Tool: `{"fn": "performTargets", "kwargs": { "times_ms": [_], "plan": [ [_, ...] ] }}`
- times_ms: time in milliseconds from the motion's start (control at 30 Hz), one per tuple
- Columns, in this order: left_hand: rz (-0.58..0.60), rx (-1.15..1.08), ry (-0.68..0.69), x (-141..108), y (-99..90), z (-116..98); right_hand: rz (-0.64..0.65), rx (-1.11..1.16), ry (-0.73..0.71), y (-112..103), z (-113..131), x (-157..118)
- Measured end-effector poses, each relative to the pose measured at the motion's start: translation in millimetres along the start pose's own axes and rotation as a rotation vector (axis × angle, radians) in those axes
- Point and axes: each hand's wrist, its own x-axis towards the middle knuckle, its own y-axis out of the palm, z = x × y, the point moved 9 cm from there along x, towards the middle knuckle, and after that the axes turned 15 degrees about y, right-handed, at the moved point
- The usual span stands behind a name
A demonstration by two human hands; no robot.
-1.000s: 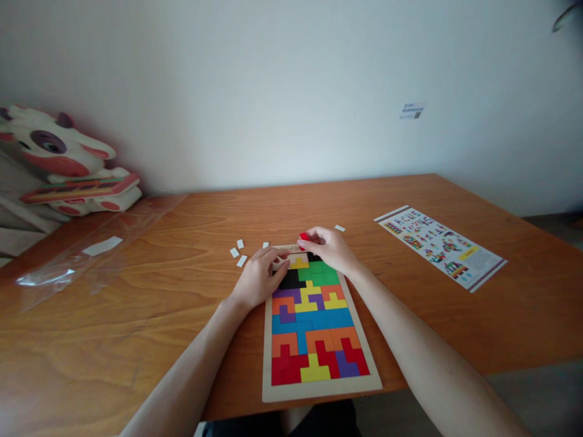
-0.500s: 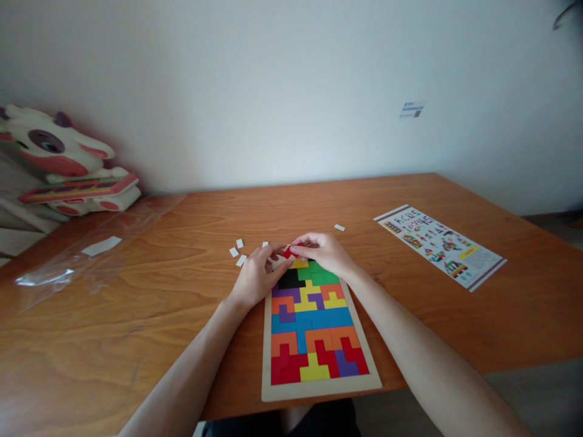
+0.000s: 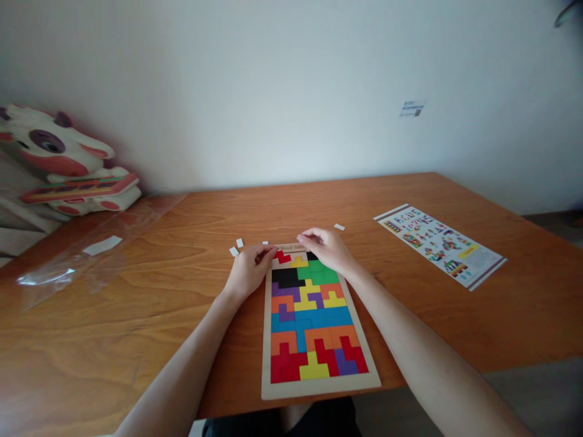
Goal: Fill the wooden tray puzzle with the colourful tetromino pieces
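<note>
A wooden table (image 3: pixel 136 315) stands against a plain white wall (image 3: pixel 282 85), and near its front edge lies a puzzle board (image 3: pixel 319 387) nearly filled with coloured blocks, a red piece (image 3: pixel 282 257) seated at its far left corner. The left hand (image 3: pixel 248 273) rests loosely curled on the board's far left edge with nothing in it, fingertips just beside the red piece, while the right hand (image 3: pixel 328 249) lies over the far right corner; whether it holds anything I cannot tell. Small white paper scraps (image 3: pixel 237 247) lie just beyond the board, a printed leaflet (image 3: pixel 439 244) to the right, a clear plastic bag (image 3: pixel 91 249) to the left, and a cow-shaped toy (image 3: pixel 59 161) against the wall.
</note>
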Motion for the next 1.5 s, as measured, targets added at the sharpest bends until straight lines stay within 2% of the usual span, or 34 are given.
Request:
{"fn": "performTargets", "kwargs": {
  "times_ms": [233, 467, 667, 867, 1033, 1233, 1500],
  "plan": [
    [0.030, 0.034, -0.019, -0.7, 1.9, 3.7, -0.096, -0.066, -0.031, -11.5, -0.9, 1.6],
    [-0.017, 0.050, -0.026, -0.7, -3.0, 0.7, -0.044, -0.180, -0.070, -3.8, 4.4, -2.5],
    [-0.090, -0.139, -0.099, -2.1, -3.4, 5.4, 0.047, -0.192, -0.123, 10.2, 6.8, -6.2],
    [-0.118, -0.262, -0.139, -3.0, -3.7, 8.7, 0.046, -0.213, -0.152, 10.4, 7.2, -7.1],
    [-0.106, -0.173, -0.099, -1.3, -7.4, 4.3, 0.064, -0.226, -0.156, 12.0, 7.0, -8.5],
    [-0.104, -0.230, -0.075, -0.9, -5.1, -1.9, 0.077, -0.223, -0.170, 14.6, 7.0, -8.6],
    [0.027, -0.062, 0.175, 1.0, -7.7, -21.9, 0.093, -0.248, -0.207, 17.1, 12.3, -11.1]
  ]
}}
